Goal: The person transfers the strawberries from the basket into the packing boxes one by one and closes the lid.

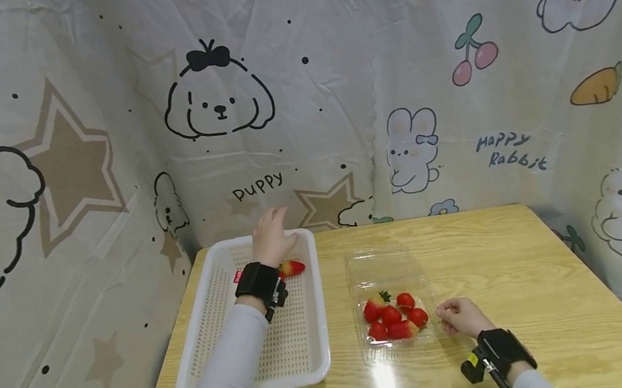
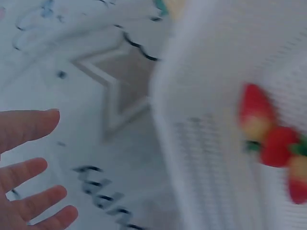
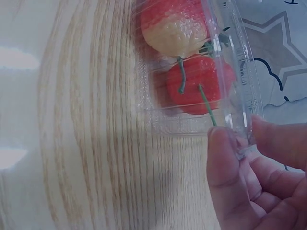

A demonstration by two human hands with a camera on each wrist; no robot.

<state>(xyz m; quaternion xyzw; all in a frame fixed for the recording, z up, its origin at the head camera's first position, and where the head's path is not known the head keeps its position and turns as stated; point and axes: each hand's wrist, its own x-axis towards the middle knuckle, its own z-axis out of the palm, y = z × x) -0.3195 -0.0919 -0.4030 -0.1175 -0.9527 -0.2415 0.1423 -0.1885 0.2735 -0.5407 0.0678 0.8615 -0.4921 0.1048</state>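
Observation:
My left hand [image 1: 273,238] is held over the far end of a white plastic basket [image 1: 321,318], its fingers spread and holding nothing. In the left wrist view, red strawberries [image 2: 276,146] lie together in the basket; from the head view my wrist partly hides them. To the right stands a clear plastic box with its lid [image 1: 382,266] folded back and several strawberries [image 1: 391,315] inside. My right hand [image 1: 462,315] pinches the box's right edge between thumb and fingers. Close to those fingers in the right wrist view is a strawberry [image 3: 196,86] with a thin green stem.
Both containers stand on a light wooden table [image 1: 496,251], the basket along its left side. Behind and beside the table hangs a pale printed cloth [image 1: 327,124]. A small red label [image 1: 238,276] shows in the basket near my left wrist.

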